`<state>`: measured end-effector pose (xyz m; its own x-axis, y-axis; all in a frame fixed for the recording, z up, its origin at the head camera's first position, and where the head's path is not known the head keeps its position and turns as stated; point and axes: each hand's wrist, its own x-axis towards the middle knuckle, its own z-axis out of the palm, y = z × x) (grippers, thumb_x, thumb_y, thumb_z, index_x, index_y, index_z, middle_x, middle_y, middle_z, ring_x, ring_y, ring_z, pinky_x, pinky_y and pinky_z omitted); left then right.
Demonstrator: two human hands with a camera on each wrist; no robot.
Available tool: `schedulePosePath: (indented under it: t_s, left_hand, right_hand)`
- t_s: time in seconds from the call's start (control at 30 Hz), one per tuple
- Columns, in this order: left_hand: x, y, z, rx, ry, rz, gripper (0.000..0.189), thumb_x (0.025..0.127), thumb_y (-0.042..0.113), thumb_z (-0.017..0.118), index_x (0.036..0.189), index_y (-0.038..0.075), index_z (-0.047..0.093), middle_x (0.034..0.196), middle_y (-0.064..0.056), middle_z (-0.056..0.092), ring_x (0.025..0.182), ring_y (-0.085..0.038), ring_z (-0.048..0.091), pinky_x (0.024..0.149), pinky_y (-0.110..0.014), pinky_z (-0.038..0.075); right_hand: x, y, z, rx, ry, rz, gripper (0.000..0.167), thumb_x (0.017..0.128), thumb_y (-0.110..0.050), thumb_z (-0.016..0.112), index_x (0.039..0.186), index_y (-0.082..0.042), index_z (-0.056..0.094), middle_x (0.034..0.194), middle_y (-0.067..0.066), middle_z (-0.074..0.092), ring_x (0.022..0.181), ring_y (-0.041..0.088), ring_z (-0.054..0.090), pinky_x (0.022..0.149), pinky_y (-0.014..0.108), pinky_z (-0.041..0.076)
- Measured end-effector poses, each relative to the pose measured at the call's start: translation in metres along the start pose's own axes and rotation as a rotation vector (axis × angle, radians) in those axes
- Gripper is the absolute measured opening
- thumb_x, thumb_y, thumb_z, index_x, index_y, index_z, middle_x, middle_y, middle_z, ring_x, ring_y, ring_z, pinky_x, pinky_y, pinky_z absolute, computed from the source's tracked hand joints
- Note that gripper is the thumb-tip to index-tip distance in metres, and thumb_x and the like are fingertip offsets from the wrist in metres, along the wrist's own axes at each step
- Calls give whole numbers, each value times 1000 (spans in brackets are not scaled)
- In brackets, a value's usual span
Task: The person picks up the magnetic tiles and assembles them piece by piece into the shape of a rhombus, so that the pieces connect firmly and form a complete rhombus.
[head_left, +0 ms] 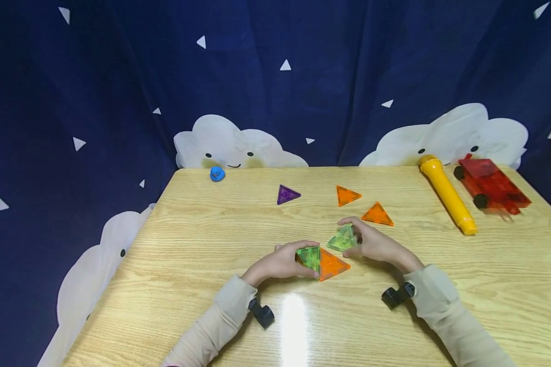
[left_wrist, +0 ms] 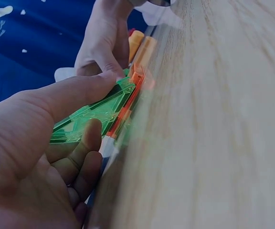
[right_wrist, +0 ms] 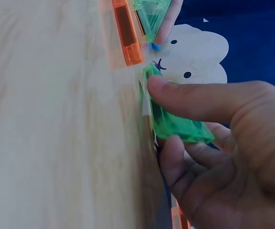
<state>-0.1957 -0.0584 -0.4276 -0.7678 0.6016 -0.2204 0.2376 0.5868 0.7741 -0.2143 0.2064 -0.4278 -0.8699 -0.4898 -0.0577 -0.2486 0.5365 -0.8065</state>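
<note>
My left hand (head_left: 286, 261) pinches a green translucent triangular magnetic tile (head_left: 309, 258) between thumb and fingers. One edge of that tile meets an orange triangular tile (head_left: 332, 264) lying on the table. In the left wrist view the green tile (left_wrist: 99, 114) stands tilted up along the orange tile's edge (left_wrist: 128, 105). To the right, my right hand (head_left: 374, 241) grips a second green triangular tile (head_left: 343, 238) by its sides, close behind the orange one. The right wrist view shows this green tile (right_wrist: 178, 125) tilted, its lower edge near the tabletop, thumb on top and fingers beneath.
Behind the hands lie a purple triangular tile (head_left: 287, 194) and two more orange tiles, one farther back (head_left: 347, 195) and one nearer (head_left: 378, 214). A blue toy duck (head_left: 217, 174) sits at the back left. At the right are a yellow toy microphone (head_left: 449, 195) and a red wheeled toy (head_left: 493, 184).
</note>
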Motion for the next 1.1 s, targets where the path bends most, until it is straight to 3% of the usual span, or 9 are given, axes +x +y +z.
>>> schedulePosePath:
  t_s: [0.1,0.23,0.47,0.73,1.1]
  left_hand:
    - [0,0,0,0,-1,3,70,79,37,77,140,23,47,144,1,46,130,-29,35,103,-54,26]
    - [0,1,0,-2,-1,13,70,79,36,77,141,22,47,144,1,46,132,-27,36,105,-54,23]
    - [0,0,0,-12,2,11,70,79,37,77,140,22,47,144,1,46,133,-26,35,107,-54,21]
    - [1,-1,1,-9,9,-16,70,77,38,78,139,23,49,144,-2,46,127,-27,38,103,-52,27]
    - [2,-1,1,-27,8,-22,70,77,36,78,139,22,49,142,-4,47,122,-27,38,102,-53,29]
  right_hand:
    - [0,1,-2,109,-36,10,72,77,2,74,135,0,33,75,6,40,66,14,39,58,24,35]
    - [-1,4,-5,263,-77,6,75,77,11,68,138,4,26,76,5,35,66,11,37,59,22,34]
    - [-1,8,-7,485,-129,-17,72,80,13,62,138,8,20,80,6,41,73,11,48,69,23,47]
    - [-1,5,-5,524,-216,-42,61,81,9,64,130,7,27,88,7,57,75,11,55,69,23,48]
    - [-2,9,-4,476,-247,-66,59,81,12,61,128,11,25,78,3,46,69,9,47,64,22,43]
